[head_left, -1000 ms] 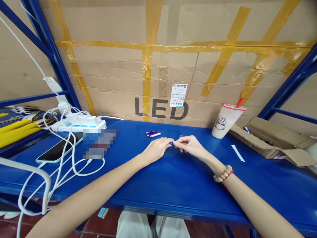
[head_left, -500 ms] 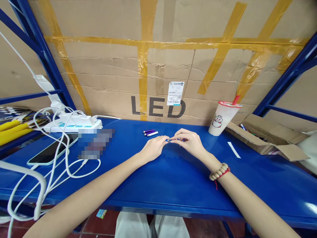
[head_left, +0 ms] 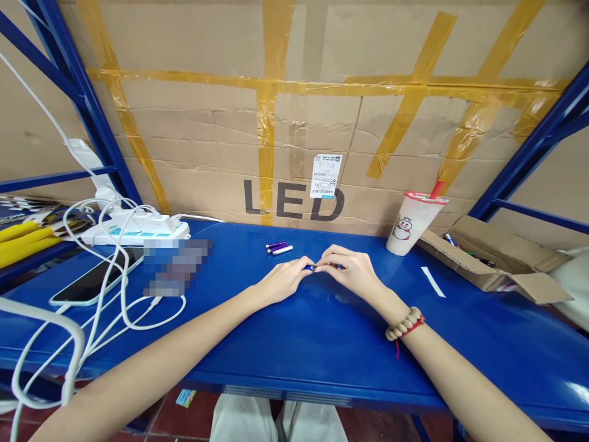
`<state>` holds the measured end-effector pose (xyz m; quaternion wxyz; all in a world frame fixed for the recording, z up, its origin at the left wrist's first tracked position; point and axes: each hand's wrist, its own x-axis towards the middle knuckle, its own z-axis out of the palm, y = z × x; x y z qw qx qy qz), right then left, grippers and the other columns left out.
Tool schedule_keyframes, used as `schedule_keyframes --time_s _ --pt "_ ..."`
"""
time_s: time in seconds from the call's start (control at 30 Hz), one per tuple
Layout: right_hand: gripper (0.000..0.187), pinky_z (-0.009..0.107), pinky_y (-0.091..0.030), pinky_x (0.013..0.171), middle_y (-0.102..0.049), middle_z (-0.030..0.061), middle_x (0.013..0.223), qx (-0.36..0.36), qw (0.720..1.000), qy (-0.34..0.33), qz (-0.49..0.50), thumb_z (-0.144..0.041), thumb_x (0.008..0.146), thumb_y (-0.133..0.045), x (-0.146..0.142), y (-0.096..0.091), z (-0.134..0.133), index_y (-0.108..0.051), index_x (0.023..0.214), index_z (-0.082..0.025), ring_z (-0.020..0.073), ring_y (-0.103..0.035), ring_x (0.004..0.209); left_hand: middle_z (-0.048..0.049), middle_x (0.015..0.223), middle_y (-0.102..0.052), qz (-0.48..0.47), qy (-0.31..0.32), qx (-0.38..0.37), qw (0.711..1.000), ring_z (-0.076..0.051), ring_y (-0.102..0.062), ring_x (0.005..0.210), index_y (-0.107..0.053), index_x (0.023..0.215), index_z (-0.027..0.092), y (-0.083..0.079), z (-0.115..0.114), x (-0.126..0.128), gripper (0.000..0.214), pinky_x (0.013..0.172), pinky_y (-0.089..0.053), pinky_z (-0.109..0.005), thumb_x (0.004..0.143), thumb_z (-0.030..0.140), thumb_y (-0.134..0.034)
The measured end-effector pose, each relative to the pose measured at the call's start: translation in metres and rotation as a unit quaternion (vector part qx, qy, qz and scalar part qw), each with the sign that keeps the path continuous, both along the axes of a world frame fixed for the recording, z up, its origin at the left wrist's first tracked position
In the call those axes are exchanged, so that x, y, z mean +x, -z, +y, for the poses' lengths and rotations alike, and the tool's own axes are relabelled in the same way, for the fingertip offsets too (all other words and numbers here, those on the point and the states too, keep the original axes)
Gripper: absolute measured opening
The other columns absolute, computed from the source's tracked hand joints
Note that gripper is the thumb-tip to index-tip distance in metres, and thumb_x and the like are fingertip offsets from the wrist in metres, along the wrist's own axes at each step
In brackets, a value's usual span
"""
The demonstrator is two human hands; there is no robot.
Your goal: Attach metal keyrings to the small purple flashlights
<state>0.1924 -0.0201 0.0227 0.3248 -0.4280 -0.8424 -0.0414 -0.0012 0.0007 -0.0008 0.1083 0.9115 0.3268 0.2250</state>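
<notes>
My left hand (head_left: 284, 280) and my right hand (head_left: 350, 271) meet over the middle of the blue shelf top (head_left: 294, 344). Between their pinched fingertips is a small dark blue pen-like piece (head_left: 311, 267) with a metal end; both hands grip it. My right wrist wears a bead bracelet (head_left: 404, 324) with a red cord. Just behind my left hand lie two or three small purple and white tubes (head_left: 279, 248) on the shelf.
A white power strip (head_left: 138, 231) with plugs and looping white cables (head_left: 115, 294) sits at the left, beside a phone (head_left: 89, 282). A lidded drink cup (head_left: 411, 223) stands at the back right, next to an open cardboard box (head_left: 494, 256). A white paper strip (head_left: 432, 281) lies nearby.
My hands have closed together on the small blue piece; the left fingers, flat a second ago, now pinch its end. The camera has shifted slightly.
</notes>
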Motion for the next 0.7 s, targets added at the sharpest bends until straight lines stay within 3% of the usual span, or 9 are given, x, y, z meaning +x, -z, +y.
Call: schedule_keyframes --time_s 0.33,0.7 --pt "0.018 0.021 -0.037 0.051 -0.065 0.0006 0.075 -0.092 0.989 0.022 0.114 -0.039 0.072 -0.065 -0.003 0.009 0.008 -0.069 0.069 -0.021 0.0089 -0.052 0.055 -0.0035 0.103 -0.061 -0.022 -0.001 0.012 1.000 -0.019 -0.059 0.092 -0.046 0.103 0.021 0.000 0.000 0.000 0.020 0.075 -0.046 -0.029 0.093 0.028 -0.031" --pt "0.027 0.022 -0.036 0.046 -0.065 0.0025 0.071 -0.142 0.975 0.031 0.168 -0.046 0.069 -0.063 -0.005 0.015 0.013 -0.068 0.065 -0.019 0.0092 -0.050 0.050 -0.0051 0.104 -0.062 -0.052 0.006 0.063 0.997 -0.017 -0.059 0.092 -0.050 0.103 0.018 0.000 0.000 0.002 0.018 0.079 -0.047 -0.028 0.092 0.023 -0.037"
